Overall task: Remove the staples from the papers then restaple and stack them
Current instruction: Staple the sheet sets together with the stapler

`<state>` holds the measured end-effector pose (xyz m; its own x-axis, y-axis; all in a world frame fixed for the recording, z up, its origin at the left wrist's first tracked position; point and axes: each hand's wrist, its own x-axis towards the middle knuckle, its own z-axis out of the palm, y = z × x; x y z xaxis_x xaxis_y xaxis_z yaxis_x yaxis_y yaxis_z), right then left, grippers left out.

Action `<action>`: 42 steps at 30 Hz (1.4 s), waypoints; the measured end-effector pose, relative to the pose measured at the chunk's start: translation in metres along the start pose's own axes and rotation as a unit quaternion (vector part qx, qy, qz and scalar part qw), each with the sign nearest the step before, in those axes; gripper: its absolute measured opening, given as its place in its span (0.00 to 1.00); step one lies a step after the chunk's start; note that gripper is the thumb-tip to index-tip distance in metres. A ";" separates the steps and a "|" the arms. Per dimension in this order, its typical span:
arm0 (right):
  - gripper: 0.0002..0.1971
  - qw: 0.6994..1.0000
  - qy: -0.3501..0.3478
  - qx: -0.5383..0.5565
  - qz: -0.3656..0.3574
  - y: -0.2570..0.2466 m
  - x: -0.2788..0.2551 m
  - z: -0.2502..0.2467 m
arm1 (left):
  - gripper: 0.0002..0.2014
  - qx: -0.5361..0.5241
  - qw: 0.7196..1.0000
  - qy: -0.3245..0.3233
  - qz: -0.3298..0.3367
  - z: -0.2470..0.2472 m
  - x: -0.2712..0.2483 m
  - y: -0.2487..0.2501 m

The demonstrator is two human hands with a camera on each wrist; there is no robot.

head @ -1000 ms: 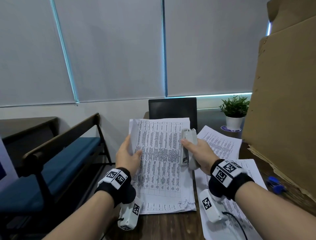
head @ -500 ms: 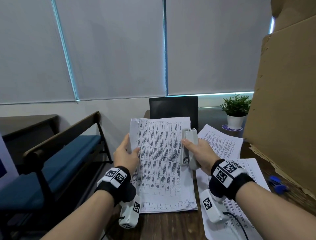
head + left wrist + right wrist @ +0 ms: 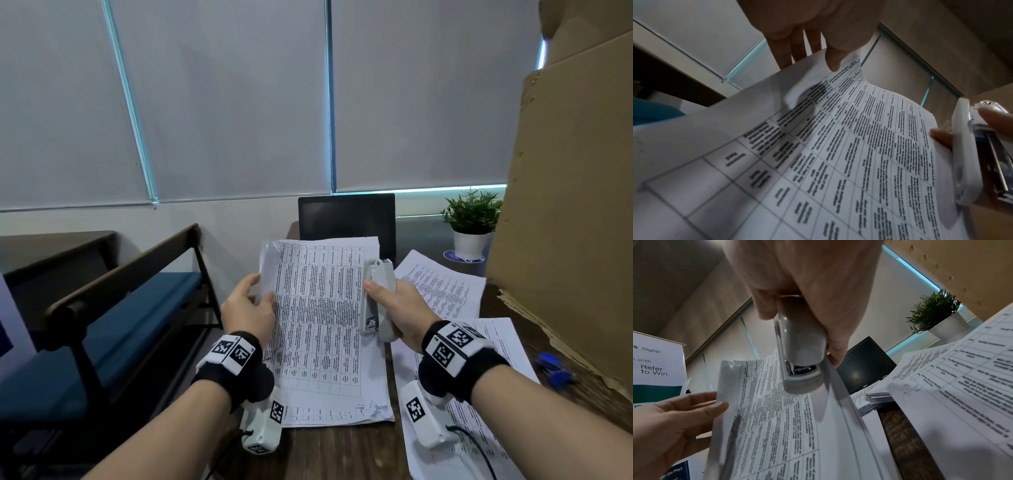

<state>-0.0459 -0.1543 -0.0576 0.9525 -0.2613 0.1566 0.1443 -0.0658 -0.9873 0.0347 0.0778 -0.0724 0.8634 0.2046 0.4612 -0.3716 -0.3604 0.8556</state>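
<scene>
Left hand (image 3: pixel 248 308) holds the left edge of the printed paper stack (image 3: pixel 325 325), thumb on top, fingers behind; the sheets curl up at the top-left corner. Right hand (image 3: pixel 399 310) is wrapped around a grey stapler (image 3: pixel 375 298), gripping it together with the stack's right edge; the stapler's nose points away from the person, up toward the top-right corner. Stack is lifted at the far end, near edge down on the dark wood table (image 3: pixel 342 452). Page is a ruled table of small text, unreadable.

More printed sheets (image 3: pixel 442 284) lie on the table to the right, overlapping.

Behind the stack: black laptop (image 3: pixel 865 363), screen dark, "DELL" on the bezel. Potted plant (image 3: pixel 472 222) in a white pot, near a cardboard panel (image 3: pixel 565 205). Blue item (image 3: pixel 555 368) at the right table edge, can't tell what it is.

Banner (image 3: pixel 655 363) on the left reads "Digital", "Refer to Win".
</scene>
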 end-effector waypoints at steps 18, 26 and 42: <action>0.14 0.983 -0.050 -0.136 0.113 0.027 0.004 -0.001 | 0.07 0.021 0.990 -0.050 -0.128 0.007 0.017 -0.039; 0.11 0.992 -0.057 -0.108 0.014 -0.031 -0.001 -0.008 | 0.10 -0.102 0.987 -0.101 -0.070 -0.015 0.040 0.007; 0.10 0.987 -0.022 -0.152 -0.055 -0.049 -0.028 0.007 | 0.13 -0.120 0.984 -0.108 -0.074 0.005 -0.001 0.052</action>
<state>-0.0781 -0.1368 -0.0143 0.9472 -0.1957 0.2538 0.1659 -0.3783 -0.9107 0.0166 0.0540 -0.0293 0.9568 0.0318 0.2889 -0.2839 -0.1114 0.9524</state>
